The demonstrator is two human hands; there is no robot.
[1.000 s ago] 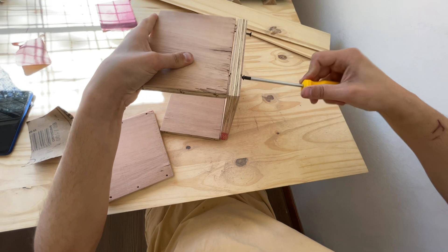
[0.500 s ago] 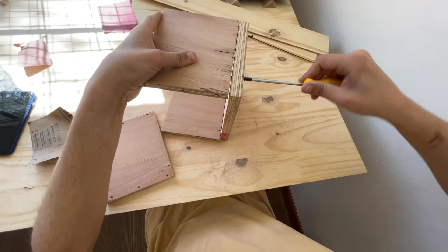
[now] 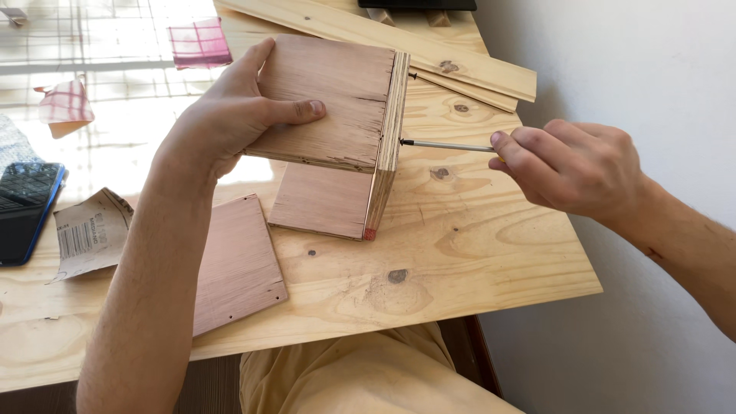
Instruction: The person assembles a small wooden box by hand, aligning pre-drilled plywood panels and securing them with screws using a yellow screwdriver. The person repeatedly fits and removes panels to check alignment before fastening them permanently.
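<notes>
Two hands: both are busy at one wooden box (image 3: 330, 115) standing on the pine table (image 3: 460, 253).
Left hand (image 3: 230, 115): clamped on the box's top panel, thumb lying across it.
Right hand (image 3: 571, 165): closed round a screwdriver (image 3: 448, 146), whose tip meets the box's plywood edge.
Box: upright near the table's middle, resting on its lower panel.
Nearby: loose panel (image 3: 238, 264) lies flat beside the left forearm; sandpaper (image 3: 88, 234) and phone (image 3: 27, 207) sit further left.
Behind: long planks (image 3: 429, 54) lie just past the box.
Far left: pink cloth (image 3: 199, 42).
</notes>
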